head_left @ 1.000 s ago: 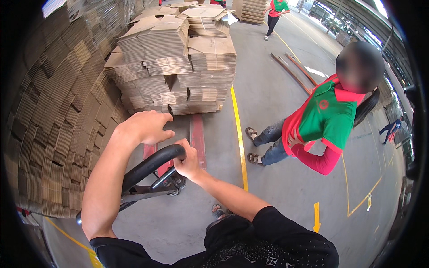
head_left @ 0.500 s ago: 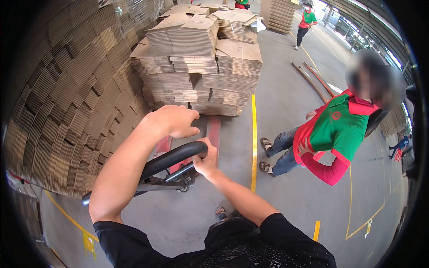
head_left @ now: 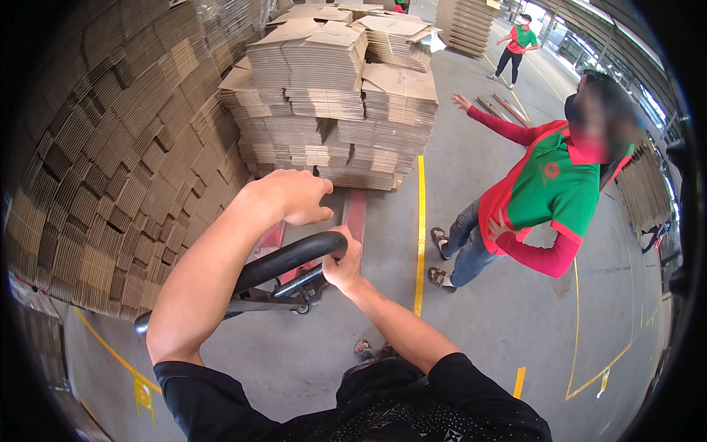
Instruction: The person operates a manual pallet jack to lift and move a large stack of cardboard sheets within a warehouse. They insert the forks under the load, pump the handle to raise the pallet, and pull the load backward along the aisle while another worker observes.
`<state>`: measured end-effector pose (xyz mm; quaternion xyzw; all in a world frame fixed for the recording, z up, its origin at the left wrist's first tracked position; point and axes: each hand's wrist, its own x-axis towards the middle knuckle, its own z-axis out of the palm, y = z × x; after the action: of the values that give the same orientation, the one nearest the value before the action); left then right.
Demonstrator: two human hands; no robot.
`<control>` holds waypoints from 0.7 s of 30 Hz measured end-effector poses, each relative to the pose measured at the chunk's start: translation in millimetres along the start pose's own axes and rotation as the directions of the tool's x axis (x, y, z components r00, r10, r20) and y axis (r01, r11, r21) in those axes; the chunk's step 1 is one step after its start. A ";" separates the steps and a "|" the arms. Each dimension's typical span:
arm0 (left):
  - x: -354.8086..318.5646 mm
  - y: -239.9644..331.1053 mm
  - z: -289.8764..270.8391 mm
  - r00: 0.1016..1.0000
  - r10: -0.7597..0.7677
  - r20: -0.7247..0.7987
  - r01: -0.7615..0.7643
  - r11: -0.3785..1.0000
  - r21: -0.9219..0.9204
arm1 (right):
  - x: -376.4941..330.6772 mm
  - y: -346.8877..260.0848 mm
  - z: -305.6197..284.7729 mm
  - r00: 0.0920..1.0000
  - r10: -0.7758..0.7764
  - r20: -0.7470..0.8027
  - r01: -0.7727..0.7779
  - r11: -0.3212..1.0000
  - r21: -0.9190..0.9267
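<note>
A co-worker [head_left: 546,184] in a green and red shirt has swung one arm out toward the stack [head_left: 324,107], where half a second ago it hung low; the other hand stays on the hip. A person [head_left: 518,46] farther back now stands with legs apart. The wearer's own hands have kept their places at the handle [head_left: 291,261].

The right hand [head_left: 344,264] is wrapped round the right-hand bend of this black loop. The left hand [head_left: 296,197] is loosely spread above it, thumb apart from the fingers and wrist bent; whether any of it touches the loop cannot be told. A grey bar [head_left: 298,282] lies just below the handle.

The pallet jack [head_left: 354,221] is ahead, its red forks running to the flattened cardboard of the stack. More cardboard [head_left: 110,184] walls the left side, and a yellow line [head_left: 420,236] runs along the floor [head_left: 471,339] on the right.
</note>
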<state>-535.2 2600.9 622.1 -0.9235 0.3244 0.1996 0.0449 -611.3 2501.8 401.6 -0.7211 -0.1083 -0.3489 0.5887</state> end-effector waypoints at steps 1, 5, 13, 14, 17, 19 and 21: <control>-1.6 1.5 1.6 1.000 0.000 -0.001 0.000 1.000 0.001 | -2.3 -0.4 -0.4 1.000 -0.015 -0.005 0.015 1.000 0.001; -9.2 3.4 9.1 1.000 -0.023 0.006 0.023 1.000 -0.001 | -11.9 -1.8 1.3 0.999 -0.040 -0.020 0.040 0.999 0.002; -15.0 12.3 25.3 1.000 -0.005 -0.018 0.005 1.000 0.021 | -28.8 0.2 -3.4 0.999 -0.046 -0.009 0.046 0.999 0.023; -15.6 12.5 26.3 1.000 -0.016 -0.009 0.016 1.000 0.016 | -29.8 0.0 -3.3 0.997 -0.069 -0.016 0.070 0.997 0.024; -15.6 13.5 25.4 1.000 -0.014 -0.002 0.014 1.000 0.005 | -29.2 -0.4 -5.0 0.997 -0.073 -0.008 0.074 0.997 0.033; -14.7 12.7 22.9 1.000 -0.003 -0.006 0.003 1.000 0.005 | -27.3 -1.3 -5.3 0.999 -0.052 -0.004 0.052 0.998 0.018; -13.9 12.2 21.0 1.000 -0.009 -0.001 0.009 1.000 0.004 | -25.5 -2.0 -5.6 0.999 -0.037 0.000 0.037 0.999 0.018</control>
<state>-559.7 2603.9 608.9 -0.9251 0.3204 0.1984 0.0474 -633.2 2503.6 387.5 -0.7138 -0.1248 -0.3584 0.5886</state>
